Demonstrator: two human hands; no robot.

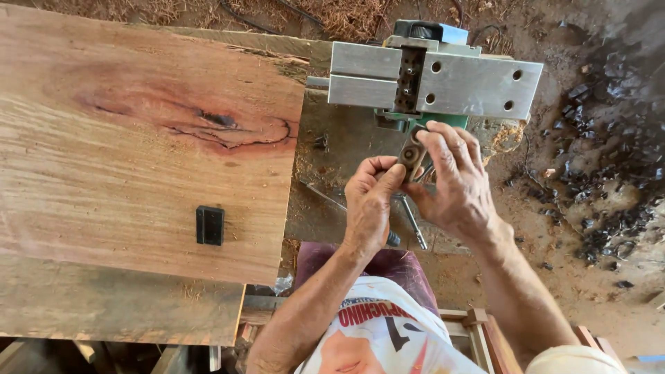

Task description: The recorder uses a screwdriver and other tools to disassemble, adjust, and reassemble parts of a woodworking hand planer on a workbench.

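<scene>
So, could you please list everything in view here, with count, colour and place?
wooden plank: one, reddish-brown with a dark knot, left, filling most of the bench
black block: one, black, lying on the plank near its lower right edge
electric planer: one, grey metal sole up with a green body, top centre
small metal part: one, dark grey-brown, held in both hands below the planer
metal rods: two, silvery, on the bench under the hands
workbench: one, dusty grey, centre
charcoal pieces: many, black, on the ground at right
left hand: one, grip on the part's lower end
right hand: one, fingers on the part's top
</scene>
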